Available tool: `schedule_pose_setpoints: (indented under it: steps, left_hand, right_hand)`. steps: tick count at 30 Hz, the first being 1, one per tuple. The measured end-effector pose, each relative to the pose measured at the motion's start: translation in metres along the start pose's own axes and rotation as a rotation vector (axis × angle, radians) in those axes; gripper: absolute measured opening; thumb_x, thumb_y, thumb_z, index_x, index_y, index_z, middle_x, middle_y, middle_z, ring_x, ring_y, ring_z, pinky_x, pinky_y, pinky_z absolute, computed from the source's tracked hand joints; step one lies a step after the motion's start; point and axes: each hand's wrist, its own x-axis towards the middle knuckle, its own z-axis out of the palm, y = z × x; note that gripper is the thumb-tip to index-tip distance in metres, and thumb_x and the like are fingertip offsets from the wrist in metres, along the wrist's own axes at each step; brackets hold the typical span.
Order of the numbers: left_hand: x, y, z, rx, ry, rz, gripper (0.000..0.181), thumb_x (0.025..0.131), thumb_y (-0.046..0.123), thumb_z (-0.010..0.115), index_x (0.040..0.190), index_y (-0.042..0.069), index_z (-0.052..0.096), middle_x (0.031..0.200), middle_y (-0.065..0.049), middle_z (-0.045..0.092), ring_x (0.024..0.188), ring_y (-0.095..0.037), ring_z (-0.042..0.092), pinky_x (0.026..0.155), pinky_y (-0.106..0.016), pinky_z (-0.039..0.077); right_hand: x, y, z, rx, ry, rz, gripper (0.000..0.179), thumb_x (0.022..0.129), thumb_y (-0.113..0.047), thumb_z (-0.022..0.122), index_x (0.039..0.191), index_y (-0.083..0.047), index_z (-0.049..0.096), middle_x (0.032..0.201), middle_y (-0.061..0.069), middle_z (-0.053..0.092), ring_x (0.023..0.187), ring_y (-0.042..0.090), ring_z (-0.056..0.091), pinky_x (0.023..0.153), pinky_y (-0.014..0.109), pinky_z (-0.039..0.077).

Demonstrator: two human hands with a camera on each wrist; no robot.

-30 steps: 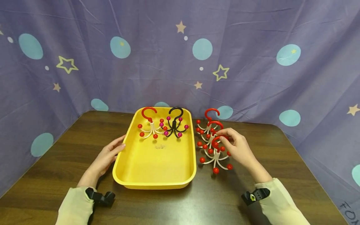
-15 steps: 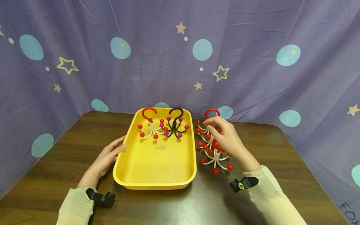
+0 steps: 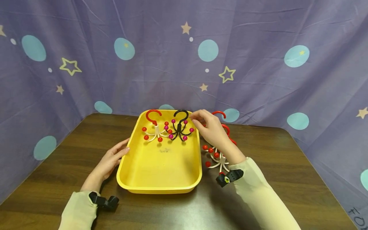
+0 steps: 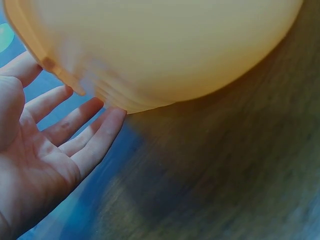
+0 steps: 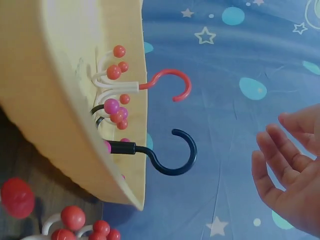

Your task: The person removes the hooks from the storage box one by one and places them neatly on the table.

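My left hand (image 3: 107,161) rests against the left side of a yellow plastic tray (image 3: 161,174), fingers spread and nearly straight, fingertips at its outer wall in the left wrist view. Inside the tray, at the back, stand two hook hangers with curved, ball-tipped arms. One hanger (image 3: 156,131) is white with a red hook and red balls; the other hanger (image 3: 179,128) is black with magenta balls. Over the tray's right rim hovers my right hand (image 3: 212,129), fingers loosely bent and holding nothing. In the right wrist view a gap separates it from the black hook (image 5: 192,155).
Right of the tray, white hangers with red hooks and balls (image 3: 220,159) stand in a row on the brown wooden table (image 3: 276,153), partly covered by my right forearm. A purple curtain (image 3: 161,64) with stars and dots hangs close behind the tray.
My right hand has moved left and away from me, from the red-hooked hangers on the table to the tray's right rim beside the black hanger. The left hand and tray stay put.
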Motion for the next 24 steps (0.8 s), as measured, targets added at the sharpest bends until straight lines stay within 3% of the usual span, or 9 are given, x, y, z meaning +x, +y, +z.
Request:
schedule_pose_setpoints:
  steps: [9,16,24]
  left_hand:
    - [0.000,0.000,0.001,0.002,0.002,-0.003,0.060,0.095,0.036,0.045,0.145,0.010,0.023,0.120,-0.009,0.044,0.093,-0.004,0.057,0.076,-0.029,0.050]
    - [0.001,0.000,0.001,0.005,0.001,-0.016,0.061,0.095,0.037,0.045,0.145,0.010,0.022,0.124,-0.012,0.042,0.093,-0.004,0.057,0.077,-0.028,0.050]
    - [0.001,0.000,0.000,0.006,0.012,-0.013,0.061,0.095,0.036,0.044,0.145,0.009,0.023,0.123,-0.012,0.043,0.093,-0.003,0.057,0.076,-0.028,0.051]
  right_hand:
    - [0.026,0.001,0.017,-0.065,-0.004,0.052,0.016,0.091,-0.015,0.055,0.105,-0.013,0.063,0.101,0.000,0.059,0.092,0.012,0.056,0.076,0.028,0.048]
    - [0.042,0.005,0.028,-0.067,-0.027,0.102,0.021,0.092,-0.013,0.053,0.110,-0.008,0.061,0.106,0.004,0.059,0.099,0.017,0.056,0.083,0.031,0.048]
    - [0.057,0.013,0.042,-0.095,-0.071,0.189,0.024,0.091,-0.012,0.052,0.115,-0.010,0.058,0.112,0.004,0.056,0.105,0.018,0.052,0.091,0.035,0.043]
